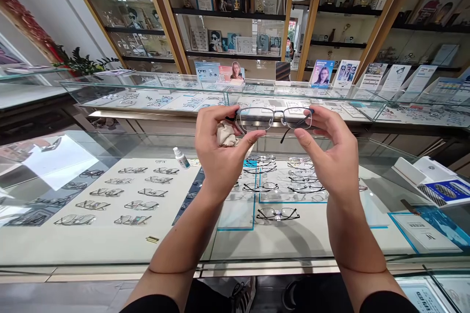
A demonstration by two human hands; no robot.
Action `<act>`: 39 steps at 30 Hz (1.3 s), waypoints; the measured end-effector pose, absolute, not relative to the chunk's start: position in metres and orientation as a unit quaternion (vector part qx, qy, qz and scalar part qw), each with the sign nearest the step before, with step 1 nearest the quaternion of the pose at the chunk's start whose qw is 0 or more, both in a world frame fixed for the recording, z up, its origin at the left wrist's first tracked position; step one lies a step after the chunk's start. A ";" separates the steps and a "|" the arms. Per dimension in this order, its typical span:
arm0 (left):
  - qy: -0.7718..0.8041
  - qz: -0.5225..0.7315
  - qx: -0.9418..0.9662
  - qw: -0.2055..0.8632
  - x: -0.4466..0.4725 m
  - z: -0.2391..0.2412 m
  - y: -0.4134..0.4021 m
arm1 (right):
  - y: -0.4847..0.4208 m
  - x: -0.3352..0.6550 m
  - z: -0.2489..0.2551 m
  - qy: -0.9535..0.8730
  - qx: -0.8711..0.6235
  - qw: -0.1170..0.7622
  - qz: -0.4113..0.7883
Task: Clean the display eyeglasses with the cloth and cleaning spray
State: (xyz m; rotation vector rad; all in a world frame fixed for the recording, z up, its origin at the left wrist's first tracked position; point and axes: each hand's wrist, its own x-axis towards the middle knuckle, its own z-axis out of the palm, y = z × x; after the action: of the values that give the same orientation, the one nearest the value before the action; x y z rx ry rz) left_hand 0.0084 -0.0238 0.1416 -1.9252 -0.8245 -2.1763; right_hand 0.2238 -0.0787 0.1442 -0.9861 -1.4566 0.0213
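Observation:
I hold a pair of thin-framed eyeglasses (278,113) up in front of me, above the glass counter. My left hand (222,151) grips the left end of the frame between fingers and thumb. A crumpled beige cloth (226,135) shows in the gap between that hand's fingers and thumb; whether it is gripped there I cannot tell. At the other end, my right hand (332,151) pinches the frame near the hinge. One temple arm hangs down behind the right lens, and the other is mostly hidden by my left fingers.
A small white spray bottle (181,158) stands on the glass counter (176,249). Rows of eyeglasses (142,205) lie under the glass. To the right are an open white box (436,178) and printed cards (422,232). Another display case (165,100) stands beyond, before wall shelves.

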 end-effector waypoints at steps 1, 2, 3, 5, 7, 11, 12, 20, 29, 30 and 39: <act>-0.272 -0.719 -0.637 0.059 0.008 0.142 -0.024 | -0.079 0.224 0.144 -0.638 -0.429 0.639 0.007; -0.274 -0.717 -0.638 0.058 0.008 0.142 -0.024 | -0.079 0.224 0.144 -0.640 -0.426 0.640 0.004; -0.276 -0.715 -0.640 0.058 0.008 0.142 -0.024 | -0.080 0.224 0.145 -0.641 -0.423 0.640 0.000; -0.281 -0.711 -0.642 0.057 0.008 0.142 -0.023 | -0.080 0.225 0.145 -0.643 -0.418 0.642 -0.005; -0.283 -0.710 -0.643 0.055 0.008 0.141 -0.023 | -0.081 0.225 0.145 -0.644 -0.418 0.641 -0.004; -0.281 -0.708 -0.646 0.056 0.008 0.141 -0.022 | -0.082 0.225 0.145 -0.646 -0.419 0.638 -0.002; -0.281 -0.707 -0.647 0.057 0.008 0.141 -0.022 | -0.083 0.225 0.145 -0.647 -0.418 0.638 -0.006; -0.285 -0.703 -0.650 0.051 0.006 0.142 -0.021 | -0.086 0.225 0.147 -0.648 -0.424 0.632 -0.036; -0.300 -0.685 -0.664 0.023 0.003 0.142 -0.017 | -0.091 0.223 0.151 -0.642 -0.420 0.640 -0.036; -0.298 -0.686 -0.663 0.018 0.003 0.142 -0.016 | -0.091 0.222 0.151 -0.642 -0.419 0.641 -0.041; -0.310 -0.683 -0.661 -0.015 0.002 0.145 -0.019 | -0.090 0.222 0.150 -0.642 -0.412 0.642 -0.074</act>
State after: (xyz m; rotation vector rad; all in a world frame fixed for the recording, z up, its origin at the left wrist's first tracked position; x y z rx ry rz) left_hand 0.0017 -0.0192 0.1452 -2.0965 -0.9823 -2.1675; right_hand 0.2224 -0.0904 0.1502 -0.9392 -1.4639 -0.1691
